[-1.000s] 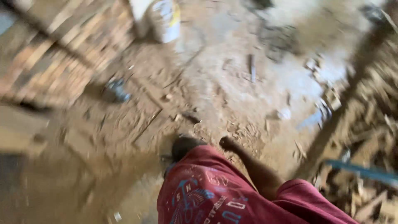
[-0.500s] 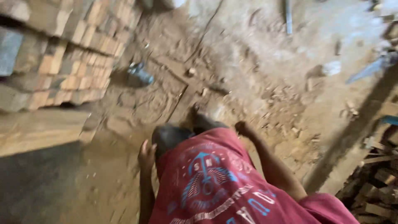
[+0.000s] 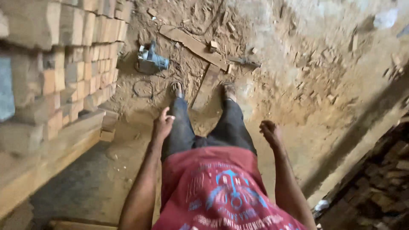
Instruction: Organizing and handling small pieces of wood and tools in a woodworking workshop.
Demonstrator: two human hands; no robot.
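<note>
Both hands hang empty at the person's sides: the left hand (image 3: pixel 162 124) has its fingers loosely spread beside the left thigh, touching nothing but perhaps the dark trouser leg, and the right hand (image 3: pixel 271 133) is curled loosely, fingers half bent and closed on nothing, just off the right thigh. Nearest to the hands, ahead of them and between the two feet, a short wooden plank (image 3: pixel 207 85) lies flat on the dirt floor (image 3: pixel 298 93), its far end meeting a longer plank (image 3: pixel 191 44) that runs slantwise across the ground. Ahead of the left hand and a little to its outer side sits a small grey power tool (image 3: pixel 152 61) with a dark cord (image 3: pixel 142 89) looped in the dust between it and the left foot. Farther out on the left hand's side rises a tall stack of cut wooden blocks (image 3: pixel 64 64), resting on a long timber beam (image 3: pixel 51 157). Small wood offcuts and chips are scattered over the floor beyond the planks. Well out from the right hand, at the lower edge of view, lies a dark heap of scrap wood (image 3: pixel 375 187).
</note>
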